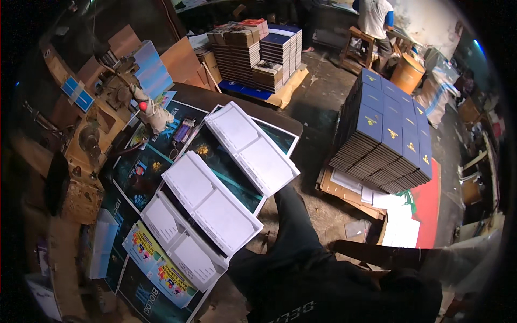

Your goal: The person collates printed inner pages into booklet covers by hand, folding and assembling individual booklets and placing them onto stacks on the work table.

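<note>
Neither my left hand nor my right hand shows; only my dark clothing and a bent leg fill the lower middle. In front of it, on a worktable, lie stacks of white printed sheets: a far stack, a middle stack and a near, fanned-out stack of open pages. Along the near stack's left edge lie colourful yellow and blue printed covers. The table top is covered with dark printed sheets. Nothing visible is being held.
An old machine stands at the table's left, beside a cloth-wrapped part. On the right rises a large block of blue books on cardboard. Bundled books stand at the back, and a person sits far right near an orange drum.
</note>
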